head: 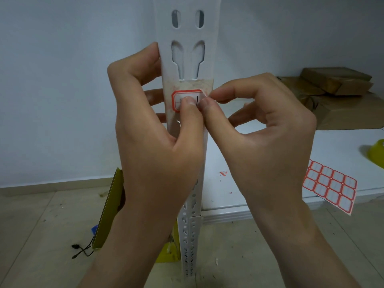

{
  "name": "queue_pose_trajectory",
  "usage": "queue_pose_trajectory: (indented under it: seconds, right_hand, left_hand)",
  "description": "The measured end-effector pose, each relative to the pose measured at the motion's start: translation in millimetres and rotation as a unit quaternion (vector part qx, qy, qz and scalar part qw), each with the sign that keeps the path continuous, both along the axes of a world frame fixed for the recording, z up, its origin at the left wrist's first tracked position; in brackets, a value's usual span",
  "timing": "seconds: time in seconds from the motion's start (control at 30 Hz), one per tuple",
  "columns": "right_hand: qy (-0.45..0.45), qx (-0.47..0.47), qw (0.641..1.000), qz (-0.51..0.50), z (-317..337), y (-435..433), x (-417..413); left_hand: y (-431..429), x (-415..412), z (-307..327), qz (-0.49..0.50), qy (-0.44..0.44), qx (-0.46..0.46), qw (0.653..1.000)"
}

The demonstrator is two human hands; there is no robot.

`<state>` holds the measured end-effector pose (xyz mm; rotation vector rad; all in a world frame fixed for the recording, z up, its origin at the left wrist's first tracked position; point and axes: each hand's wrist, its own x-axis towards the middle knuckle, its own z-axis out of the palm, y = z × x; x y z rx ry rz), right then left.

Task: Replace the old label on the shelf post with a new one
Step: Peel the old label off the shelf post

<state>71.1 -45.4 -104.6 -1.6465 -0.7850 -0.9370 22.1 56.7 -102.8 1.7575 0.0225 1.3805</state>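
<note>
A white perforated shelf post (188, 32) stands upright at the centre. A red-bordered white label (182, 95) with black pen marks sits on a patch of brownish residue on the post. My left hand (153, 125) wraps around the post, its fingers behind and its thumb pressed on the label's lower middle. My right hand (257, 129) pinches the label's right edge between thumb and forefinger; that edge looks slightly lifted off the post. A sheet of blank red-bordered labels (330, 187) hangs over the edge of the white shelf board at the right.
A white shelf board (270, 163) lies at the right with small torn red label scraps (223, 173) on it. Cardboard boxes (336, 96) are stacked at the back right, beside a yellow object (377, 152). A green-yellow card (110, 206) stands at the lower left on the tiled floor.
</note>
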Motion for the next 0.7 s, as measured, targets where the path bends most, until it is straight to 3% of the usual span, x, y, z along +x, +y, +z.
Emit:
queue_pose_trajectory:
  seconds: [0.7]
  right_hand:
    - [0.004, -0.004, 1.0, -0.016, 2.3, 3.3, -3.7]
  left_hand:
    - [2.6, -0.1, 0.7, -0.015, 0.001, 0.006, 1.0]
